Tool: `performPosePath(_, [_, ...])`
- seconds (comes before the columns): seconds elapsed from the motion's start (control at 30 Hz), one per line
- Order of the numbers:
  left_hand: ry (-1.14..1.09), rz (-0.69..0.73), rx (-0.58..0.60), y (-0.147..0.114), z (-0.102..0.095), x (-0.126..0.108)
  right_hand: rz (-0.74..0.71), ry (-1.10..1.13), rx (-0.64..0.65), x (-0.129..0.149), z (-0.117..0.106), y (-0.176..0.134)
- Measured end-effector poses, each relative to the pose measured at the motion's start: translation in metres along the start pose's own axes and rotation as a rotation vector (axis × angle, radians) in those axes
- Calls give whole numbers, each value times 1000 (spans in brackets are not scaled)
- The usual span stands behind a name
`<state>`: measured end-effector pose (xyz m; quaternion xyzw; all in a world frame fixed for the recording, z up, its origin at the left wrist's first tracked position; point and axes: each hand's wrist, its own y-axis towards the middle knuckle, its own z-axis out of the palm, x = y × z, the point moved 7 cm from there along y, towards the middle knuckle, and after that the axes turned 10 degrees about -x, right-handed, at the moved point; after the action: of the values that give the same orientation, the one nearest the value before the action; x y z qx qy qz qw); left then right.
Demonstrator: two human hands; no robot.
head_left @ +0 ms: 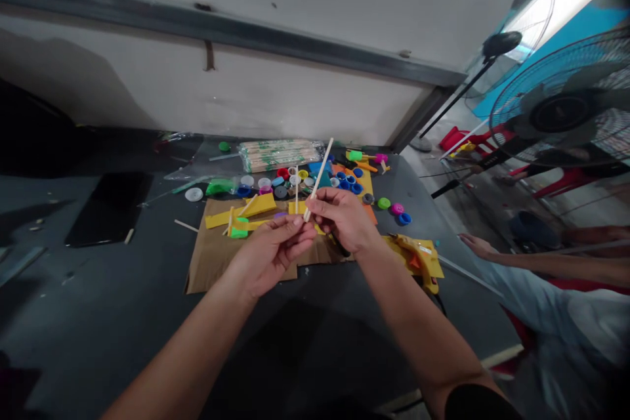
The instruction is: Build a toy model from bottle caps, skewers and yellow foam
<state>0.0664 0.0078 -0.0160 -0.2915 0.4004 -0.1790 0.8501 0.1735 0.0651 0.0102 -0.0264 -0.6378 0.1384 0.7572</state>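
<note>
Pinched between the thumb and fingers of my right hand [344, 215] is a pale wooden stick [322, 172], like a chopstick, tilted up and to the right. My left hand [278, 246] is closed at the fingertips around the stick's lower end, close to my right fingers. A thinner upright stick [296, 187] shows just behind the left fingertips; I cannot tell whether it is held. Below my hands lies a brown cardboard sheet [211, 259]. On it are yellow strips [263, 203] and a small piece with a green cap [239, 228].
Several coloured bottle caps [280, 191] and a plastic-wrapped bundle of chopsticks [280, 154] lie behind the cardboard. A yellow glue gun [422, 259] rests at right, a black phone [109, 209] at left. Another person's hand [475, 246] is at the table's right edge, near a fan [561, 111].
</note>
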Motion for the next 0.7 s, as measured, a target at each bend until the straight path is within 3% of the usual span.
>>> performPosePath(0.13, [-157,-22,-59,-5,-8,20,-3,8,-17,-5,2,-12])
performPosePath(0.23, [-144,-13,-66,-4,-11,26,12,-10,-21,-7,5,-16])
performPosePath(0.5, [120,286,-58,-5,-17,8,-39,-123,-28,-12,4,-10])
performPosePath(0.7, [210,329,-68,-3,-23,6,-69,-160,-39,-16,4,-6])
